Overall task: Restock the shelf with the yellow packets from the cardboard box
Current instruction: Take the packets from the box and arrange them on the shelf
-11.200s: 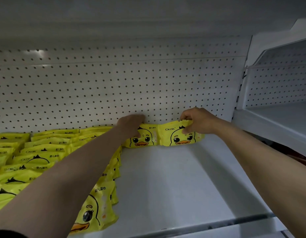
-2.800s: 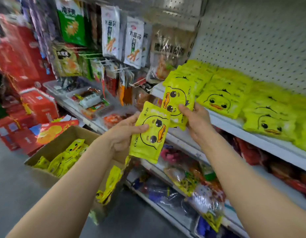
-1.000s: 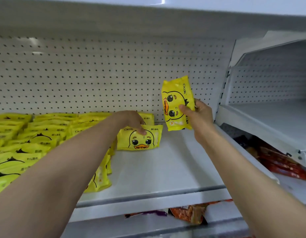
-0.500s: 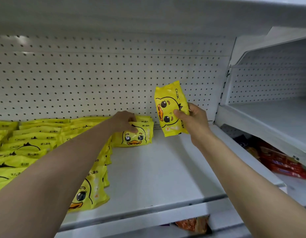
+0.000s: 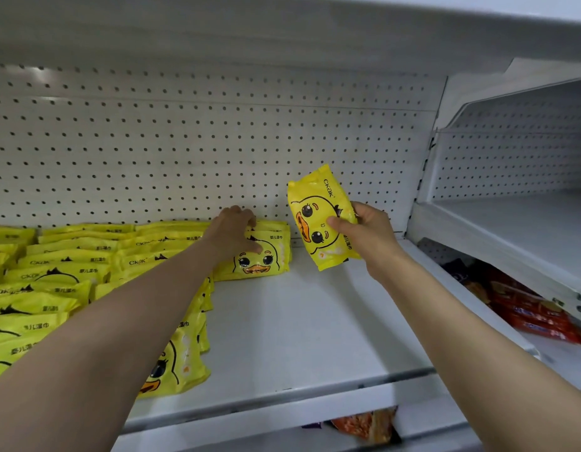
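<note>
A yellow packet (image 5: pixel 321 220) is being held on end, clear of the shelf board, with its printed duck face turned sideways. The right hand (image 5: pixel 364 234) is gripping it, thumb across the front and fingers curled round its right edge. That grip probably serves to let the wrist swing the packet flat and set it down face forward like the others.

Just to its left, a second packet (image 5: pixel 260 259) is lying flat at the far edge of the shelf (image 5: pixel 308 327), near the pegboard back (image 5: pixel 217 151). The left hand (image 5: pixel 235 231) is pressing down on it, thumb on its face; whether the fingers are curling over its far edge I cannot tell. The hand seems to be seating the packet on top of another and keeping it snug beside the stack, so the row ends squarely.

Further left, the stocked packets (image 5: pixel 64 275) are filling that part of the shelf in overlapping rows, each overlapping the one behind so the faces show. The nearest one (image 5: pixel 172 363) is sitting close to the front lip.

To the right of the pressed packet the shelf board is bare, and this looks like the spot meant for the packet in the right hand.

The cardboard box is not in view. Beyond the right upright, red packages (image 5: pixel 537 314) are lying on a lower shelf.
</note>
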The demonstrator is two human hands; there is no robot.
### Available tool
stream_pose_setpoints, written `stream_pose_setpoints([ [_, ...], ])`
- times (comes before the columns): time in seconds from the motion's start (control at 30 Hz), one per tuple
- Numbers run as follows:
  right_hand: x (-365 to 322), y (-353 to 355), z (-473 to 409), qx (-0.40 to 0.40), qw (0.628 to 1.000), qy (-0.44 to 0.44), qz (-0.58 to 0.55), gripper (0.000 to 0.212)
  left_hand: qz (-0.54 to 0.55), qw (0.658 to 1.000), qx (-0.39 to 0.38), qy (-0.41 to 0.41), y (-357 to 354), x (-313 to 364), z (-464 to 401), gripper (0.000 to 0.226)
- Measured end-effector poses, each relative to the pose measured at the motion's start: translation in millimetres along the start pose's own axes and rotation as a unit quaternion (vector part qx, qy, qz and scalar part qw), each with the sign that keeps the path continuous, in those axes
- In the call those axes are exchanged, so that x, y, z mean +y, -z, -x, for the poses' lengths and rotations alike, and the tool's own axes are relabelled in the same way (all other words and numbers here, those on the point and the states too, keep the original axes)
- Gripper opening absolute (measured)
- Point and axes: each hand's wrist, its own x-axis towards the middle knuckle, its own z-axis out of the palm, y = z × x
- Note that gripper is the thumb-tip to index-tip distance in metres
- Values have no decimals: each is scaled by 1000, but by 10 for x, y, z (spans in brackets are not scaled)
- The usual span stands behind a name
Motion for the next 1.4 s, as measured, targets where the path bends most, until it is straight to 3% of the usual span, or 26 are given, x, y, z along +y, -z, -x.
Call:
stream_pose_setpoints([
  [0.17, -113, 18, -92, -110, 983, -34, 140, 18, 62, 998, 18, 29, 143, -27, 69, 58],
  [0.37, -120, -169, -314, -266, 909, 1, 322, 27, 189, 980, 62, -7, 590, 159, 338, 39],
  [0.47, -25, -373, -418, -320, 882, 14, 346, 28, 176, 983, -18, -46, 705, 255, 475, 40],
  [0.57, 95, -601, -475, -342, 868, 35, 358, 25, 120, 985, -117, -33, 650, 234, 515, 51],
  [0.73, 289, -840, -513, -337, 882, 30, 328, 23, -10, 992, -124, 1, 454, 147, 519, 58],
  [0.9, 363, -954, -528, -257, 886, 90, 375, 45, -50, 995, -81, 25, 396, 93, 513, 49],
  [1.13, 324, -871, -483, -283, 813, 129, 493, 92, -52, 995, -65, 58, 313, 29, 439, 52],
  [1.4, 341, -902, -320, -243, 783, 146, 553, 97, -69, 991, -71, 88, 244, 3, 496, 54],
])
